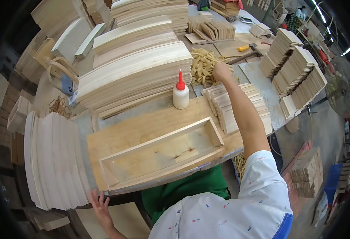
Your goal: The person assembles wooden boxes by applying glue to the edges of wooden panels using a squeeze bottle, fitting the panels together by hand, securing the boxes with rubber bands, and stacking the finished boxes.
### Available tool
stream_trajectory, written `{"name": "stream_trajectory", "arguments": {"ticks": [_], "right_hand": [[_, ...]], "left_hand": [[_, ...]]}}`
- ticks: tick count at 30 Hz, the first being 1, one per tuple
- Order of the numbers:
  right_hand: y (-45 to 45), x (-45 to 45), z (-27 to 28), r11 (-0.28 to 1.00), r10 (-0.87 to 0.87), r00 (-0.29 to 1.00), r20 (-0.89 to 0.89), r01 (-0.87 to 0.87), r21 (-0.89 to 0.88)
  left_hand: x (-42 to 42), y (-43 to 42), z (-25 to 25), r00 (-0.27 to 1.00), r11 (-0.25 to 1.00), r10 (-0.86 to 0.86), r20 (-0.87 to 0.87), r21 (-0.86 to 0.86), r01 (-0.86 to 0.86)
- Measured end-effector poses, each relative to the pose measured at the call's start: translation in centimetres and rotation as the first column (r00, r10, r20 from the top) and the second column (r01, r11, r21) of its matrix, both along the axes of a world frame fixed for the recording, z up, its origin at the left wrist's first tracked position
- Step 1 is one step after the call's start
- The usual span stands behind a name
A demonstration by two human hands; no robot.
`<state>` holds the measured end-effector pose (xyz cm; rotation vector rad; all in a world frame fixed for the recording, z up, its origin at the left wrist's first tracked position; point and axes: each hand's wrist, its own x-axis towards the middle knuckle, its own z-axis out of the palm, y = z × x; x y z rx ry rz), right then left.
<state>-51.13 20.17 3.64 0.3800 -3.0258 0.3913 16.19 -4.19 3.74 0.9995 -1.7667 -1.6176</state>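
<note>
A long rectangular wooden frame [163,137], made of thin boards, lies on a plywood board [131,123] at the table's front. My left hand [100,205] is open, fingers spread, by the frame's near left corner and the table edge. Farther off, my right hand [222,71] reaches into a heap of tan rubber bands [203,65]. Its fingers curl down among the bands, and whatever they grip is hidden. A white glue bottle [181,97] with a red nozzle stands upright behind the frame. Short wooden slats [238,105] are stacked under my right forearm.
Long boards [139,71] are piled behind the glue bottle, and more boards [55,159] stand at the left. A hammer [246,55] and a yellow-handled tool [243,48] lie beyond the rubber bands. Stacked small panels [296,75] and a fan [341,87] are at the right.
</note>
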Motion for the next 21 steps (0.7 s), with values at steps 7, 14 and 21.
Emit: {"name": "stream_trajectory", "arguments": {"ticks": [7,14,21], "right_hand": [[-1.6,-1.9,0.4,0.970,-0.008,0.999,0.035,0.016,-0.244],[-2.9,-4.8,0.7,0.907,-0.090,0.991,-0.099,0.041,-0.418],[-0.8,-1.1,11.4,0.365,0.180,0.978,-0.104,-0.165,-0.916]], "left_hand": [[1.1,0.3,-0.6,1.000,0.999,0.027,0.011,0.030,-0.028],[1.3,0.7,-0.3,0.999,0.999,0.021,-0.026,-0.025,-0.022],[-0.3,0.2,0.4,0.969,0.973,0.226,-0.100,-0.027,-0.230]]}}
